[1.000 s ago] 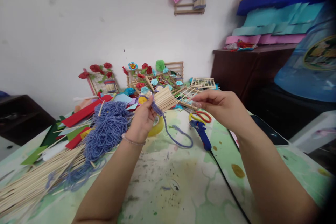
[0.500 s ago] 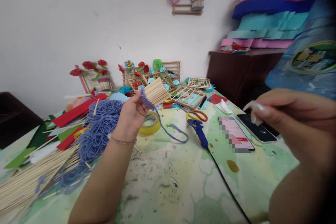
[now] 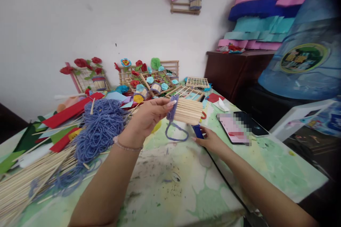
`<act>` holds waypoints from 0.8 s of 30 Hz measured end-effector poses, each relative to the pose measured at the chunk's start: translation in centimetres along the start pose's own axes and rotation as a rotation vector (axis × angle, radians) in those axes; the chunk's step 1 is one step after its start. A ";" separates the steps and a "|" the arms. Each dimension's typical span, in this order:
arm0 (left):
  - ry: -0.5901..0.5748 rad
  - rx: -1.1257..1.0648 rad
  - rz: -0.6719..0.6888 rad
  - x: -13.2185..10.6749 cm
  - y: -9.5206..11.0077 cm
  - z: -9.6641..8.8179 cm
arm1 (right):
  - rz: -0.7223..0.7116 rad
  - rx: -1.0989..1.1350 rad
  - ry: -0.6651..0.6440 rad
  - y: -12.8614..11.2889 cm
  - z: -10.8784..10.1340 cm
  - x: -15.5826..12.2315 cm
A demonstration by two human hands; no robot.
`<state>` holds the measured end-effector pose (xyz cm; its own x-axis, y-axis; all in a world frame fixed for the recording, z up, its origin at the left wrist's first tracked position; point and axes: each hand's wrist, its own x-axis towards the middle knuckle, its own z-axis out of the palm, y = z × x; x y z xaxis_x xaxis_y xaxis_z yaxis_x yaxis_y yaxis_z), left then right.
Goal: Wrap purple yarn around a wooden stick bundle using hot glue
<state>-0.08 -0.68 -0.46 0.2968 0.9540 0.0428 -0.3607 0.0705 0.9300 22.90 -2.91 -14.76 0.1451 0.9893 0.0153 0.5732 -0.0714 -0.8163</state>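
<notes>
Soft, muted indoor light falls evenly over a pale wall and a patterned tabletop, while a cabinet at right sinks into deep shadow. Faint highlights streak a blue water bottle, stretched by the wide lens beside a blackened right edge. Fine detail softens on the left hand, the right hand and tangled yarn, and blocky pixels mask part of 1 phone screen.

The near tablecloth offers passage, the left forearm and black cord blocking either side.
</notes>
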 end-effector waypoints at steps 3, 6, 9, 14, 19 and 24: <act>-0.060 0.095 -0.016 -0.4 0.2 0.0 | 0.003 0.026 0.069 0.0 0.7 0.4; -0.107 0.158 -0.008 -0.6 0.5 -0.2 | 0.009 0.103 0.133 0.1 0.6 0.3; -0.137 0.217 0.016 -0.5 0.6 -0.4 | 0.059 0.237 0.174 0.2 -0.3 -0.3; -0.103 0.301 0.048 -0.5 0.8 -0.7 | 0.088 0.473 0.352 -0.7 -3.0 -3.0; -0.138 0.204 -0.053 -0.5 0.7 -0.3 | -0.077 0.925 0.409 -4.0 -3.6 -7.8; -0.239 0.215 -0.073 -0.1 -0.6 -0.3 | -0.086 0.757 0.416 -6.5 -1.1 -10.8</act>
<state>-0.15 -0.74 -1.15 0.5235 0.8513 0.0344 -0.1434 0.0483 0.9885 18.44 -13.30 -8.98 0.4938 0.8498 0.1842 -0.0733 0.2518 -0.9650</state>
